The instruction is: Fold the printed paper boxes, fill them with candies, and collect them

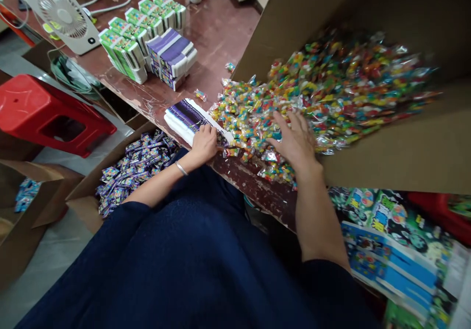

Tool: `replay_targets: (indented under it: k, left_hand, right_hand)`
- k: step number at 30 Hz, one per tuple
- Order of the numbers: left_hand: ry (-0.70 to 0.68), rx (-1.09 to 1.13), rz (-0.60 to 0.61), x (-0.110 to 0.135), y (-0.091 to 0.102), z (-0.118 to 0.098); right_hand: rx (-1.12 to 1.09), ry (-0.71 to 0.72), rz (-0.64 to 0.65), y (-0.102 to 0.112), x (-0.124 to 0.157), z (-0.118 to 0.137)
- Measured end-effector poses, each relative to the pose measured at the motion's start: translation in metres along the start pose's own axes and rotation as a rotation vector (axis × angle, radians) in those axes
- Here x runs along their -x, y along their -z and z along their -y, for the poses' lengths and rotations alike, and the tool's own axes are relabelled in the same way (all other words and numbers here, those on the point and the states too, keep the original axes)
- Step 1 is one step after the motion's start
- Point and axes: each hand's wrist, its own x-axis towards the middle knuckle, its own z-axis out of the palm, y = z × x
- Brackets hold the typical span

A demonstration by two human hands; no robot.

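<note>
My left hand rests at the near end of a stack of flat purple-and-white cartons, its fingers curled. What the fingertips grip, if anything, is hidden. Over a heap of small clear-wrapped candies in many colours, my right hand is spread with the palm down. Its fingertips touch the wrapped pieces, and none is visibly held. The heap runs from a tipped cardboard box onto the dark red table, up to the purple stack.
Banded green carton bundles and a purple bundle stand on the table near a white fan. Below on the left are a box of filled purple packets and a red stool. Printed cartons lie lower right.
</note>
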Motion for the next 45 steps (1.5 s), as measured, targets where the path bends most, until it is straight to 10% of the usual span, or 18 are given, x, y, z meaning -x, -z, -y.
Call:
replay_targets:
  k: [9, 15, 23, 27, 35, 45]
  left_hand:
    - [0.044, 0.162, -0.003, 0.001, 0.024, 0.005]
    - [-0.046, 0.647, -0.236, 0.021, 0.032, 0.005]
    - [-0.108, 1.498, 0.534, 0.026, 0.038, 0.019]
    - [-0.089, 1.728, 0.603, 0.030, 0.027, 0.013]
    - [-0.145, 1.551, 0.698, 0.048, 0.019, 0.012]
    - [0.142, 1.472, 0.127, 0.066, 0.010, 0.006]
  right_hand:
    - [-0.382, -0.039, -0.353, -0.014, 0.021, 0.046]
    - [-1.108, -0.102, -0.153, -0.025, 0.011, 0.097]
    - [-1.190, -0.041, -0.115, 0.001, 0.022, 0.106]
    - [-0.886, -0.025, -0.253, 0.007, 0.049, 0.115]
    - [-1.214, 0.035, 0.174, -0.016, 0.082, 0.115]
    - [-1.402, -0.267, -0.054, -0.043, 0.093, 0.152]
